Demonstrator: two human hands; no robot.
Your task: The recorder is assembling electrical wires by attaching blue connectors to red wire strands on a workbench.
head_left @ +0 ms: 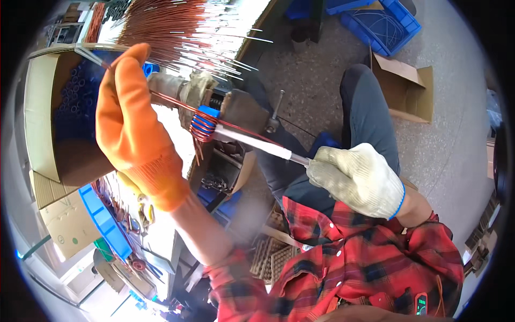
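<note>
The left hand (134, 129), in an orange glove, is raised at the left of the view with its fingers held together and curled around a strand of copper wire (171, 101), which runs from the glove across to a blue ring (204, 124) clamped in a vise (236, 110) at the middle of the picture. Several turns of the copper wire are already wrapped around the ring, and a few loose ends hang just below it. The right hand (357, 180), in a white knit glove with a blue cuff, is closed in a fist around the end of a thin metal rod (263, 144) with a white sleeve; the rod slants up and to the left, its far tip reaching the ring. Above the vise a thick bundle of straight copper wires (171, 24) fans out over the bench (171, 134). At the far left stands an open cardboard box (45, 112) with many blue rings inside, and below it a blue tray (104, 222) lies on the bench among loose wire scraps. The person wears a red plaid shirt and dark trousers. On the floor at upper right are blue plastic crates (383, 21) and another open cardboard box (407, 86).
</note>
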